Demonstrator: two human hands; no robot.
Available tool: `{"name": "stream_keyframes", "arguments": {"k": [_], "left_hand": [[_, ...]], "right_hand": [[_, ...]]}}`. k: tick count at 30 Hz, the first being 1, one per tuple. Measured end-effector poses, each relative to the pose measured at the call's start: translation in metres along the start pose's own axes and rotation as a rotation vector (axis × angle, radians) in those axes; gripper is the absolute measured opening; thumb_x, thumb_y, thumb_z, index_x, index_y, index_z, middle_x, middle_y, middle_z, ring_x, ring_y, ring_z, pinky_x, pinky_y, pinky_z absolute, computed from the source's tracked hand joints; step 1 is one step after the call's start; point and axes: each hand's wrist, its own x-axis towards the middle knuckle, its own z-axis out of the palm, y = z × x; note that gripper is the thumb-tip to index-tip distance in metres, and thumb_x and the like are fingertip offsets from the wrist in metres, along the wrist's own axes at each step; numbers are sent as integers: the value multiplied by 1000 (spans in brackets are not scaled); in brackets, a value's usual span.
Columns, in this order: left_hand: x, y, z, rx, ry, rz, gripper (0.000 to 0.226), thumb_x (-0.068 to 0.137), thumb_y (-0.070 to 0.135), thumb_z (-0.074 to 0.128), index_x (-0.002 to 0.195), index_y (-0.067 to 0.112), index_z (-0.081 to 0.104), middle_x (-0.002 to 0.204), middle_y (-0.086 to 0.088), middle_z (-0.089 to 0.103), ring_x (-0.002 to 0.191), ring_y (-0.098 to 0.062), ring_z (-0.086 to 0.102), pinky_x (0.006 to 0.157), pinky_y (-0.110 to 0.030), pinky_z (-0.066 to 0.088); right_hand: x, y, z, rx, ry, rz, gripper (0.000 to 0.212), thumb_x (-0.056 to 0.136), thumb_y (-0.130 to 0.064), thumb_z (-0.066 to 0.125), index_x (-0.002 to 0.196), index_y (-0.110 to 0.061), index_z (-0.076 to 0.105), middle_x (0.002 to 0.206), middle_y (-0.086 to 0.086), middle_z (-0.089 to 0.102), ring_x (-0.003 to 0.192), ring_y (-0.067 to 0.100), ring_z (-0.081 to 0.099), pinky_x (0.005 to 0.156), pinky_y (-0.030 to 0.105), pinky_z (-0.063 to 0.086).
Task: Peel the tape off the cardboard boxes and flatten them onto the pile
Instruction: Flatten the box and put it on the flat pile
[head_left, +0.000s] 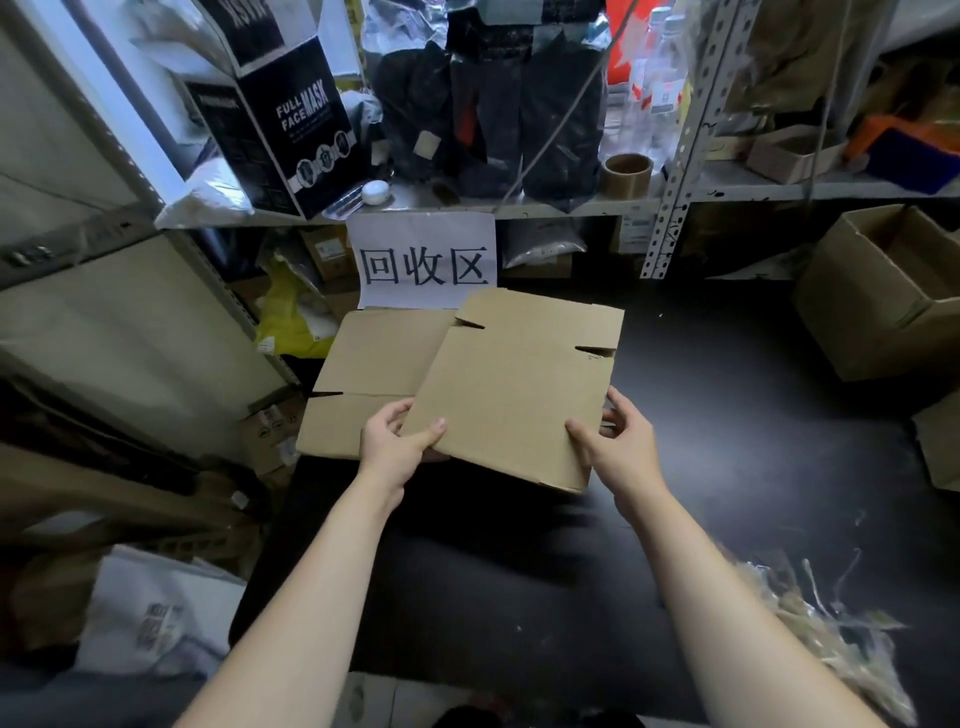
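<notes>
Left hand (397, 441): closed on the near left corner of the flattened box (514, 387), thumb on top, fingers underneath.
Pile (363, 374): one flat sheet of cardboard lies on the dark floor (727, 415) below the paper sign (423, 260); whether more sheets lie under it cannot be told from here.
Flattened box: held in the air by both hands, slanted, its left part over the pile's right side and not yet laid down. No tape shows on its upper face.
Right hand (621, 439): gripping the near right edge of the same box, thumb on top, fingers wrapped behind.
Open box (878, 291): stands upright far to the right, well apart from the pile, not yet flattened. The corner of another box (940, 441) shows at the right edge.
Scraps (821, 629): a loose heap on the floor near the right forearm; it looks like peeled tape, though it is too blurred to be sure.
Risk: the box is turned askew to the pile, so it may land crooked and slide off. Folded cardboard tends to spring open when released.
Count: two hands, one flattened box in hand, one sheet visible on the pile, one open box plus part of another, one sign.
</notes>
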Motion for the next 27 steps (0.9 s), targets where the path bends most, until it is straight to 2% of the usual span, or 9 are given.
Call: {"name": "stream_keyframes", "arguments": {"k": [2, 3, 7, 10, 13, 18, 22, 27], "left_hand": [[-10, 2, -12, 44, 69, 6, 57, 82, 7, 84, 133, 9, 59, 124, -2, 60, 112, -13, 58, 84, -20, 49], [-14, 1, -20, 68, 101, 4, 57, 81, 7, 85, 132, 10, 60, 123, -3, 61, 112, -15, 60, 85, -21, 49], [-25, 2, -50, 155, 198, 12, 55, 82, 9, 84, 131, 9, 60, 112, 1, 62, 93, -2, 58, 80, -17, 46], [-21, 4, -71, 183, 241, 41, 54, 83, 10, 84, 131, 8, 60, 113, -1, 64, 100, -11, 61, 86, -24, 48], [-9, 1, -92, 184, 260, 64, 52, 82, 12, 85, 128, 9, 62, 115, -3, 67, 106, -15, 64, 86, -24, 51], [27, -11, -123, 168, 259, 95, 48, 80, 13, 87, 123, 10, 65, 112, -2, 69, 102, -12, 66, 80, -18, 51], [59, -18, -154, 165, 194, 66, 44, 81, 15, 86, 118, 15, 63, 107, 4, 67, 96, -5, 63, 84, -21, 51], [97, -24, -185, 194, 99, 29, 42, 84, 17, 84, 119, 17, 62, 105, 5, 63, 99, -12, 61, 80, -19, 46]], "right_hand": [[3, -2, 7, -26, -64, -9, 63, 87, -5, 75, 145, -19, 54, 107, -5, 67, 87, 8, 64, 89, 32, 58], [4, -2, 12, -37, -96, -10, 62, 87, -5, 76, 143, -20, 55, 108, -6, 67, 89, 9, 64, 91, 36, 58], [8, -1, 43, -43, -200, -28, 54, 85, -3, 76, 123, -36, 59, 103, -8, 67, 89, 15, 65, 91, 47, 58], [13, 0, 71, -57, -214, -61, 56, 83, -11, 78, 131, -31, 60, 117, -2, 66, 97, 12, 65, 95, 42, 57], [12, -2, 96, -112, -194, -65, 62, 84, -14, 78, 141, -24, 55, 119, 0, 61, 93, 5, 61, 93, 34, 55], [20, -3, 138, -225, -144, -96, 61, 78, -26, 77, 136, -29, 59, 118, -1, 62, 99, 15, 63, 94, 46, 56], [20, -1, 180, -263, -108, -29, 69, 82, -23, 79, 146, -20, 51, 130, 1, 57, 109, 18, 60, 100, 45, 53], [22, 5, 224, -336, -44, 62, 75, 86, -25, 80, 151, -15, 44, 138, 2, 52, 117, 18, 56, 106, 35, 47]]}}
